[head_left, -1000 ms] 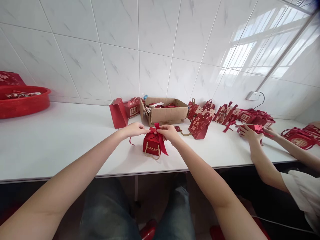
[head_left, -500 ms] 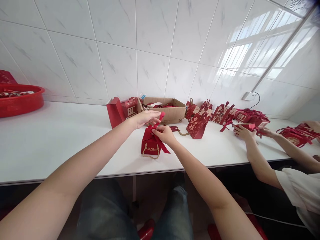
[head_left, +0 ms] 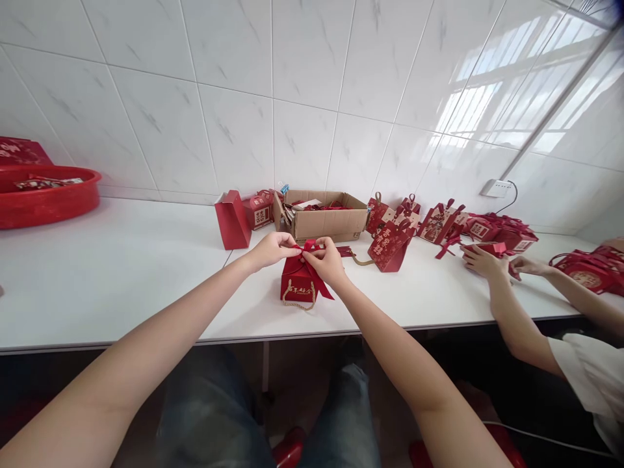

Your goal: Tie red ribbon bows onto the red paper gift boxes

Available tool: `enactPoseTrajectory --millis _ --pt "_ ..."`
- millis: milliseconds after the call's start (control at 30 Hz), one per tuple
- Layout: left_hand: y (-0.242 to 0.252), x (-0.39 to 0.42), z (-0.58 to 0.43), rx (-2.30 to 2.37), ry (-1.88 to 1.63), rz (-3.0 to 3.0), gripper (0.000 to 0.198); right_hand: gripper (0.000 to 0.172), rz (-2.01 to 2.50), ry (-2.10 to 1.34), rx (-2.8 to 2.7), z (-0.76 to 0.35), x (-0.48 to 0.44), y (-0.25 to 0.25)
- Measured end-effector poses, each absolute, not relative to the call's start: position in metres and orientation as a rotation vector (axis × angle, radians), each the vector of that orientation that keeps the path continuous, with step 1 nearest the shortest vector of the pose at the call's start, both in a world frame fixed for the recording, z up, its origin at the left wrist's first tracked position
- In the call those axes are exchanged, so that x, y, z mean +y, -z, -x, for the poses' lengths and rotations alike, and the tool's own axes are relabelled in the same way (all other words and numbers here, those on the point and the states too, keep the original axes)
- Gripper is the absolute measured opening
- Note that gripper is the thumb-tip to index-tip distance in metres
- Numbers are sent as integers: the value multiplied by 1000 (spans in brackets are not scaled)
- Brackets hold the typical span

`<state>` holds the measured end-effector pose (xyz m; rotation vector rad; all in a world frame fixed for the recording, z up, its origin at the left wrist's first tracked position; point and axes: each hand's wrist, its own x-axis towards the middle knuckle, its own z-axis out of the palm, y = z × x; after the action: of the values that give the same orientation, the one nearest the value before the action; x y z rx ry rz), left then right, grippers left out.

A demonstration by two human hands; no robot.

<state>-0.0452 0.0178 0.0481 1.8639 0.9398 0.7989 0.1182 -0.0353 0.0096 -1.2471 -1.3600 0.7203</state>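
A small red gift box (head_left: 288,286) with gold lettering and a twisted rope handle (head_left: 299,307) stands on the white table in front of me. Red ribbon (head_left: 310,245) is gathered in a bow at its top, and one ribbon tail hangs down the right side. From the left, my left hand (head_left: 273,249) pinches the ribbon with thumb and fingers. On the other side, my right hand (head_left: 327,261) grips the ribbon close to the knot. The fingers partly cover the knot.
Behind the box is an open cardboard box (head_left: 331,224) of red items. Red gift boxes (head_left: 390,246) stand to its right, and a plain red box (head_left: 233,221) to its left. A red basin (head_left: 53,201) sits far left. At right, a co-worker's hands (head_left: 487,263) handle another red box.
My left hand has come down from above the box to the ribbon's left side. The upright ribbon loop is now lower, spread between both hands. My view has shifted slightly left.
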Motion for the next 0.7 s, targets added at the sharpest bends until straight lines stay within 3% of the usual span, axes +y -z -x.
enactPoseTrajectory --millis 100,433,700 --pt "-44 15 41 883 -835 -1820 28 32 1232 -654 -1360 -118 -39 -9" --pt "-38 15 41 759 -782 -1806 37 11 1234 -576 -1483 -119 -38 -8" --pt "-38 12 43 794 -862 -1968 41 15 1331 -443 -1504 -121 -39 -6"
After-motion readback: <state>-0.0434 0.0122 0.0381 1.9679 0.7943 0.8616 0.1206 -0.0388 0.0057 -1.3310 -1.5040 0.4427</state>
